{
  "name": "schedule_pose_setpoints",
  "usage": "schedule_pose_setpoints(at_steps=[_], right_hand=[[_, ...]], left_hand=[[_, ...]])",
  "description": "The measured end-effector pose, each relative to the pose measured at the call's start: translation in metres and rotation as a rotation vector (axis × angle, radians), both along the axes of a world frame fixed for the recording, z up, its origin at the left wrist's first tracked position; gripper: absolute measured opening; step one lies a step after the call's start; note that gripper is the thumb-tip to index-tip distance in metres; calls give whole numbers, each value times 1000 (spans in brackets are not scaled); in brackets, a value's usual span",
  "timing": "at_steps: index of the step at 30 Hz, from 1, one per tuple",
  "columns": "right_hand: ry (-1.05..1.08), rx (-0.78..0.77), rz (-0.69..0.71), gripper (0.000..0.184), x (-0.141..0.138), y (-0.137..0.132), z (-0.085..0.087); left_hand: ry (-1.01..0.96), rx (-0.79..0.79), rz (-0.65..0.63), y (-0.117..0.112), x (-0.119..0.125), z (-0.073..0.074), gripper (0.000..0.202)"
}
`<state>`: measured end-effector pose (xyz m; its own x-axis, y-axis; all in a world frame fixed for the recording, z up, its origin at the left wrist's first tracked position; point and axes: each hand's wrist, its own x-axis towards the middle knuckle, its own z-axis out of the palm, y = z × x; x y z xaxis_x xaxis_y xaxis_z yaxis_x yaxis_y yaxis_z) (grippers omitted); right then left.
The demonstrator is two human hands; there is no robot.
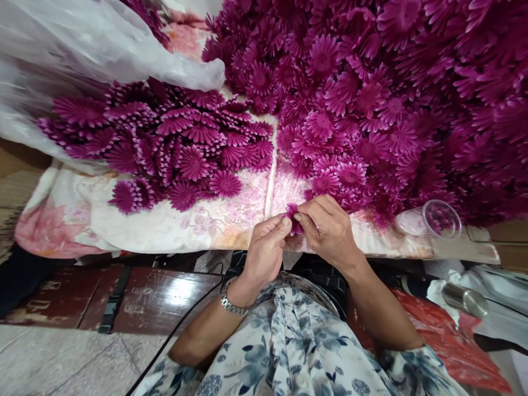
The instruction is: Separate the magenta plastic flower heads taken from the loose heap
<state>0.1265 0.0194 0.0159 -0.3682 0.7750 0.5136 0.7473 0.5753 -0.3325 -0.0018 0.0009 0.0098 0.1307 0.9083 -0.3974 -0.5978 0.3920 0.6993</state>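
A small magenta fabric flower (292,215) is pinched between both my hands at the near edge of the floral cloth (173,223). My left hand (266,250), with a metal watch on the wrist, is closed on its left side. My right hand (328,225) is closed on its right side, thumb and fingers pressed to the petals. Most of the flower is hidden by my fingers. Just beyond my hands lie two masses of the same flowers.
Neat rows of flowers (165,143) lie at the left, partly under a clear plastic bag (82,49). A large loose heap (391,93) fills the right. A clear plastic cup (437,219) lies on its side at the right. A metal cylinder (464,300) rests lower right.
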Motion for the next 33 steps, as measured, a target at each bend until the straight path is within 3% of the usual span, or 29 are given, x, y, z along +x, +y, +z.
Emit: schedule_pose_setpoints(at_steps=[8,13,17,23,28,30,33], right_hand=[[161,57,-61,13,3,0,3],[28,331,-400,11,41,21,15],[-143,244,-521,19,59,35,17],[-167,122,-474,19,59,36,2],[-46,185,-431,20,52,24,14],[41,144,-295,18,41,15,17],[120,-44,-31,14,20,3,12]], left_hand=[[43,27,43,-2,-3,-2,38],[2,43,48,-1,-8,3,33],[-4,41,26,0,-5,7,30],[-6,24,7,1,-3,6,29],[-100,-23,11,3,-2,5,24],[-133,-39,-2,4,-1,5,22],[-144,-46,-23,3,1,6,25]])
